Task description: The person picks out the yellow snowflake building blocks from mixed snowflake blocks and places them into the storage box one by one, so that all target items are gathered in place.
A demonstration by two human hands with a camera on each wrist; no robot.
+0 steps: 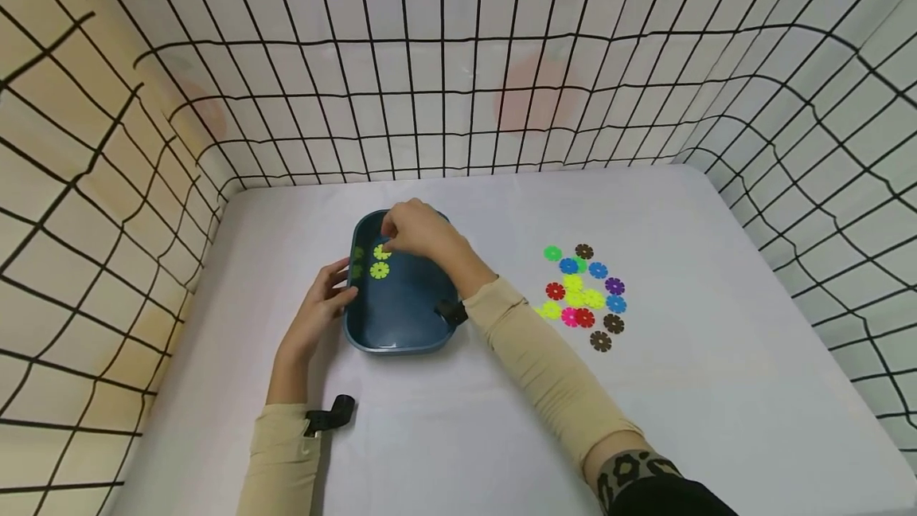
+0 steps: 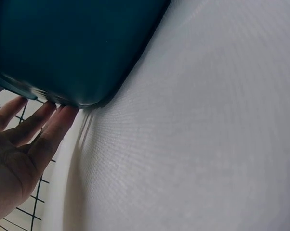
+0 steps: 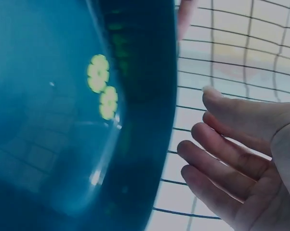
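Note:
A dark blue-green plastic tray lies on the white cloth. Two yellow notched interlocking discs are on its floor near the left wall, one behind the other. My left hand touches the tray's left side, its fingers fairly straight against the outer wall in the left wrist view. Over the back part of the tray is my right hand, above the farther yellow disc. In the right wrist view its fingers are loosely bent, with nothing between thumb and fingers.
Right of the tray lies a loose scatter of the same discs, with yellow, red, blue, green, pink, purple and brown ones. A black wire grid borders the table at the back and both sides.

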